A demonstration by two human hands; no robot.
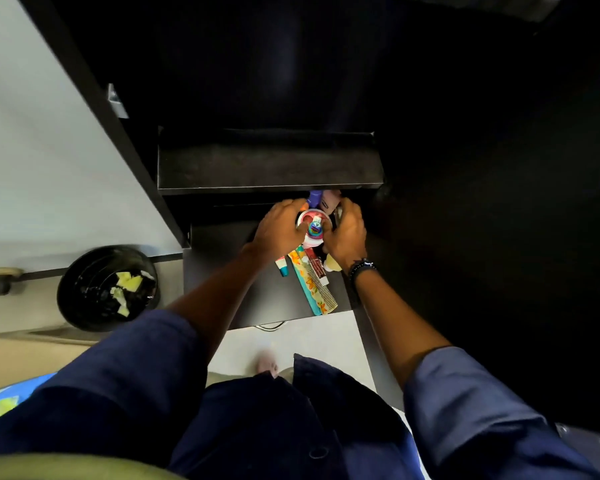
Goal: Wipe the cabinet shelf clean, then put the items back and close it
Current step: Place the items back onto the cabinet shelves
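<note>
I look down into an open black cabinet. A dark upper shelf (267, 164) lies bare. Below it, on the black lower surface (222, 289), lie several toiletries: a pink-rimmed round tub (313, 226) with a small colourful cap on top, a purple bottle (315, 197), a small tube (282, 266), a long flowered case (307, 284) and a tan comb (323, 289). My left hand (280, 226) curls round the tub's left side. My right hand (347, 232) curls round things at the tub's right side, partly hidden; I cannot tell exactly which.
A black waste bin (106, 287) with yellow scraps stands on the floor at the left, beside a pale open cabinet door (49, 161). A metal handle (272, 326) juts from the lower front edge. My foot (267, 363) is on the pale floor below.
</note>
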